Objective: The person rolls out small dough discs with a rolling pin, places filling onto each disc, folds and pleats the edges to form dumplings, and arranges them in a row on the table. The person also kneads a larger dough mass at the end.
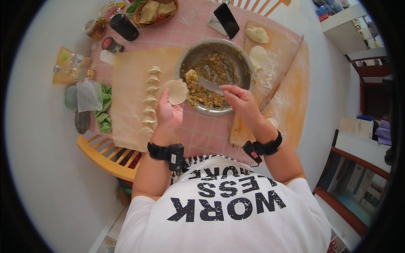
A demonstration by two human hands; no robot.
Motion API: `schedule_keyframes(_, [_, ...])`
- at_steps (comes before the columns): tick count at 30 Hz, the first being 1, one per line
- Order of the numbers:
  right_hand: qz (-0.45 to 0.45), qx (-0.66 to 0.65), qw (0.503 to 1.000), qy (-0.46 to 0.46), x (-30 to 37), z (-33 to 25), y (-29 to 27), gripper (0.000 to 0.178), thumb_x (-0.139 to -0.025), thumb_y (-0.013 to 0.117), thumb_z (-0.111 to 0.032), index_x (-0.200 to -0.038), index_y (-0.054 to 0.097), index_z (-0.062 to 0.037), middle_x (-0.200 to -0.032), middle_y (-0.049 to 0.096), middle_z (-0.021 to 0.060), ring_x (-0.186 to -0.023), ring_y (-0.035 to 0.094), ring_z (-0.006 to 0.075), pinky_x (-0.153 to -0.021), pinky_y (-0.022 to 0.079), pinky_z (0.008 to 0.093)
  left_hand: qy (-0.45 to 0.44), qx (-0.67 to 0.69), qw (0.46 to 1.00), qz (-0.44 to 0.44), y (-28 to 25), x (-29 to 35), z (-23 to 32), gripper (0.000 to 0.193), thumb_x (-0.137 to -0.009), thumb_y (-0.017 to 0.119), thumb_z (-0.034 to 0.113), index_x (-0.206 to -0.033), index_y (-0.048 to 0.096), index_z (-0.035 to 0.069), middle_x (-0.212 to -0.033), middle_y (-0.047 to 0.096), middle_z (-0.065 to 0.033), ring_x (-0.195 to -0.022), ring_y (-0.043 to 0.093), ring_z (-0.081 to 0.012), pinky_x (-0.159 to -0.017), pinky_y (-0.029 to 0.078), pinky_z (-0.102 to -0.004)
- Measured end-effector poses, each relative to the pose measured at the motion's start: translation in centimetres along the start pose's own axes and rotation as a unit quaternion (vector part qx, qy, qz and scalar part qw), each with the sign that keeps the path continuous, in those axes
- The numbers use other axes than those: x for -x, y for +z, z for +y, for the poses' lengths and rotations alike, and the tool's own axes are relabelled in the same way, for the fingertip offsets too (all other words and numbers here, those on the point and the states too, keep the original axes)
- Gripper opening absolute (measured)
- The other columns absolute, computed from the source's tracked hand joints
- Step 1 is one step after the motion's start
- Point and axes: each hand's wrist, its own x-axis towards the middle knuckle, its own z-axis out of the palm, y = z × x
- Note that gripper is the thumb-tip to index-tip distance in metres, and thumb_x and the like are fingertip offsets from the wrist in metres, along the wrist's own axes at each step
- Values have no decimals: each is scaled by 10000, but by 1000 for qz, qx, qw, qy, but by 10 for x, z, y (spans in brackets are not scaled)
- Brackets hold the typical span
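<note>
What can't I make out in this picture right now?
- Left hand, head view: fingers mostly hidden under the dough wrapper.
- Flat metal tool, head view: grip end hidden by the right hand.
- Dough piece, head view: partly covered by the right forearm.
- Filling, head view: separate ingredients too small to tell.
- Far chair, head view: cut off by the top edge.

Head-worn fisheye view, looking down, near table (204,137)

Bowl (200,52): metal, smooth, glossy. Spatula (209,85): smooth metal. Wrapper (177,92): dough, smooth, matt. Filling (216,67): rough, lumpy. Board (295,101): wood, floury. Rolling pin (282,75): wood. Basket (158,25): woven. Phone (226,20): glossy screen. Chair (98,161): smooth wood.
</note>
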Motion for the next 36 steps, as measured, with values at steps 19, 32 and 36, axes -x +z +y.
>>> schedule_keyframes(19, [52, 395, 890, -220, 24, -8, 38, 315, -962, 603, -71, -1266, 682, -95, -780, 594, -4, -750, 595, 131, -566, 459, 285, 30, -43, 999, -6, 29, 2, -4, 499, -1110, 293, 397, -1286, 523, -9, -1254, 622, -165, -1160, 607, -269, -1023, 500, -444])
schedule_keyframes(32, [-24, -53, 993, 104, -3, 2, 34, 248, -1003, 601, -167, -1195, 697, -44, -706, 478, -108, -573, 373, 1, -493, 274, 198, 84, -81, 993, -17, 24, 11, -5, 478, -1100, 340, 418, -1315, 517, 29, -1271, 639, -109, -1156, 630, -244, -1015, 508, -403])
schedule_keyframes(36, [-48, -126, 984, 118, 1, -7, 23, 246, -1001, 603, -162, -1204, 693, -54, -663, 396, -117, -555, 322, -3, -484, 237, 199, 81, -51, 995, -12, 20, 8, -5, 433, -1091, 393, 377, -1296, 538, 24, -1252, 640, -116, -1153, 635, -248, -1003, 535, -409])
